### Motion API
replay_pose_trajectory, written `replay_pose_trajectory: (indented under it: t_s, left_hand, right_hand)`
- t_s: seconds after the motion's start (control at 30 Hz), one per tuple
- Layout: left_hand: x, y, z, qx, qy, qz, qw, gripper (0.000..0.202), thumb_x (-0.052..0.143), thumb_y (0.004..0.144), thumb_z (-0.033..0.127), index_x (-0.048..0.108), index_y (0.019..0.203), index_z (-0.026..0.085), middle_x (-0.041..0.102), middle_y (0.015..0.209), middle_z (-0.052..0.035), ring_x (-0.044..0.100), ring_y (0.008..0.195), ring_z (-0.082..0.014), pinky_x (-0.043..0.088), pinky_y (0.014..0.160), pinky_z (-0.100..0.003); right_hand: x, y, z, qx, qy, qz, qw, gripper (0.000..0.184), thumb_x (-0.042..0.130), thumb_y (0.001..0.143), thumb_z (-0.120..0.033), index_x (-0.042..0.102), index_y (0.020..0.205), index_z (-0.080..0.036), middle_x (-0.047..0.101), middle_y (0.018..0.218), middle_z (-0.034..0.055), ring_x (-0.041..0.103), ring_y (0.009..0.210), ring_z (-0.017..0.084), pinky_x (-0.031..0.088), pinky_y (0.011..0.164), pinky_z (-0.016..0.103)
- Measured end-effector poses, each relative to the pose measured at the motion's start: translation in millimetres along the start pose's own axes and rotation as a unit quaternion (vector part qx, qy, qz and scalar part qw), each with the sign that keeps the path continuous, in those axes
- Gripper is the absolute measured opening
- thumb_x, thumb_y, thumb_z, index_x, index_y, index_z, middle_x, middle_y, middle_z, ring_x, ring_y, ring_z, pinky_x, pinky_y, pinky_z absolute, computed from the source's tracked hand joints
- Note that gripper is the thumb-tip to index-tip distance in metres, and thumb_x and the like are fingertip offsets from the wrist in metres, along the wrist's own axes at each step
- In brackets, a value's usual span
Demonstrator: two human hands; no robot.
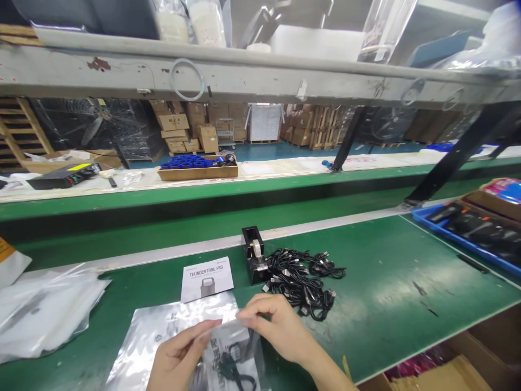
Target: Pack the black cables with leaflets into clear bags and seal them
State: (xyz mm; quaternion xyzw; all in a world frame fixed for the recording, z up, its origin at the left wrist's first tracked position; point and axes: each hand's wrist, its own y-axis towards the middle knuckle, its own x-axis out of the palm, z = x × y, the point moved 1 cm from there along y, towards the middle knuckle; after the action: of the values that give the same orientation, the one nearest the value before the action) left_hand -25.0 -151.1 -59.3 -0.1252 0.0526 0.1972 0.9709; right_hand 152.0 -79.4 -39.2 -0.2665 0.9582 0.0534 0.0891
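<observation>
My left hand (179, 353) and my right hand (280, 328) pinch the top edge of a clear plastic bag (209, 361) between thumbs and fingertips. Inside the bag show a black cable (230, 366) and a printed paper whose text I see only in part. Under the bag and to its left lie shiny clear bags (142, 331). Just beyond them is a white printed booklet (207, 278) reading "Thunder Trail Pro". A black tape dispenser (252, 258) stands past my right hand, with a heap of bundled black cables (303, 279) beside it.
A stack of plastic bags (49, 315) lies at the left of the green table (382, 293). On the right is a blue tray (419, 217) of black items. The raised ledge behind bears a cardboard tray (199, 172) of blue parts. A shelf beam (252, 76) crosses above.
</observation>
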Motion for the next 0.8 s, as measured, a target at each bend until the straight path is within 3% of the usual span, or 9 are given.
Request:
replay_pose_trajectory:
  t_s: [0.17, 0.23, 0.33, 0.4, 0.5, 0.57, 0.67, 0.73, 0.8]
  left_hand:
    - [-1.1, 6.1, -4.4, -0.065, -0.162, -0.028, 0.984, 0.054, 0.057, 0.057, 0.065, 0.065, 0.096, 0.028, 0.068, 0.102, -0.0064, 0.059, 0.098, -0.026, 0.046, 0.081, -0.036]
    - [5.7, 7.4, -8.6, -0.072, -0.189, -0.041, 0.979, 0.062, 0.055, 0.055, 0.07, 0.062, 0.099, 0.027, 0.07, 0.093, -0.0079, 0.064, 0.082, -0.0242, 0.049, 0.07, -0.034]
    - [16.6, 6.0, -14.3, -0.062, -0.101, -0.043, 0.992, 0.051, 0.069, 0.05, 0.057, 0.066, 0.085, 0.02, 0.069, 0.064, -0.0034, 0.062, 0.059, -0.0192, 0.047, 0.058, -0.028]
    - [20.3, 4.1, -16.3, -0.067, -0.069, -0.027, 0.995, 0.041, 0.072, 0.051, 0.05, 0.066, 0.077, 0.019, 0.066, 0.056, -0.0004, 0.061, 0.06, -0.0186, 0.047, 0.059, -0.026]
    - [20.0, 2.3, -15.4, -0.053, -0.068, -0.011, 0.996, 0.037, 0.07, 0.054, 0.049, 0.066, 0.075, 0.019, 0.067, 0.06, 0.0002, 0.062, 0.066, -0.0189, 0.047, 0.061, -0.024]
    - [18.7, 1.8, -12.6, -0.03, -0.052, -0.005, 0.998, 0.035, 0.07, 0.054, 0.048, 0.067, 0.073, 0.019, 0.067, 0.063, 0.0002, 0.061, 0.066, -0.0183, 0.046, 0.061, -0.023]
    - [18.3, 0.8, -7.8, -0.019, -0.056, -0.001, 0.998, 0.034, 0.071, 0.053, 0.047, 0.067, 0.071, 0.019, 0.067, 0.064, 0.0005, 0.062, 0.067, -0.0189, 0.047, 0.063, -0.023]
    - [18.6, 0.3, -6.5, -0.023, -0.062, 0.001, 0.998, 0.033, 0.072, 0.052, 0.048, 0.067, 0.07, 0.02, 0.068, 0.063, 0.0009, 0.062, 0.066, -0.0184, 0.047, 0.063, -0.022]
    - [18.2, 0.8, -7.8, -0.026, -0.067, 0.005, 0.997, 0.034, 0.071, 0.052, 0.048, 0.067, 0.07, 0.02, 0.069, 0.066, 0.0006, 0.062, 0.065, -0.0179, 0.047, 0.062, -0.022]
  right_hand:
    - [-6.7, -1.7, 3.4, -0.061, -0.036, -0.001, 0.998, 0.043, 0.04, 0.066, 0.002, 0.071, 0.08, -0.025, 0.068, 0.084, 0.0, 0.061, 0.079, 0.014, 0.046, 0.074, 0.026]
    - [-6.3, -3.9, 6.6, -0.071, -0.044, -0.002, 0.996, 0.047, 0.037, 0.062, 0.005, 0.071, 0.078, -0.024, 0.067, 0.086, -0.0002, 0.061, 0.08, 0.013, 0.046, 0.075, 0.025]
    - [-7.6, -7.3, 6.8, -0.091, -0.072, -0.019, 0.993, 0.044, 0.039, 0.067, 0.002, 0.07, 0.084, -0.025, 0.064, 0.093, 0.0004, 0.059, 0.086, 0.013, 0.045, 0.079, 0.026]
    - [-13.6, -5.8, 3.8, -0.09, -0.088, 0.013, 0.992, 0.04, 0.041, 0.076, -0.006, 0.062, 0.103, -0.026, 0.057, 0.108, 0.0026, 0.057, 0.086, 0.013, 0.045, 0.078, 0.026]
    - [-29.7, 7.7, -1.2, -0.031, -0.125, 0.137, 0.982, 0.034, 0.039, 0.084, -0.024, 0.048, 0.117, -0.024, 0.046, 0.115, 0.0071, 0.056, 0.073, 0.011, 0.046, 0.071, 0.027]
    - [-40.3, 22.9, -3.0, 0.028, -0.174, 0.188, 0.966, 0.028, 0.04, 0.084, -0.034, 0.057, 0.101, -0.02, 0.049, 0.105, 0.0075, 0.056, 0.072, 0.013, 0.043, 0.072, 0.03]
    - [-49.6, 45.8, -1.3, 0.081, -0.2, 0.191, 0.958, 0.029, 0.05, 0.077, -0.041, 0.06, 0.063, -0.017, 0.055, 0.081, 0.0059, 0.055, 0.077, 0.019, 0.039, 0.075, 0.032]
    - [-50.4, 55.2, 3.3, 0.092, -0.168, 0.177, 0.965, 0.028, 0.055, 0.073, -0.039, 0.056, 0.055, -0.018, 0.056, 0.068, 0.0031, 0.055, 0.072, 0.018, 0.04, 0.07, 0.03]
    - [-48.4, 57.7, 9.6, 0.102, -0.123, 0.167, 0.973, 0.024, 0.054, 0.073, -0.039, 0.058, 0.062, -0.017, 0.056, 0.064, 0.0006, 0.054, 0.06, 0.014, 0.041, 0.06, 0.027]
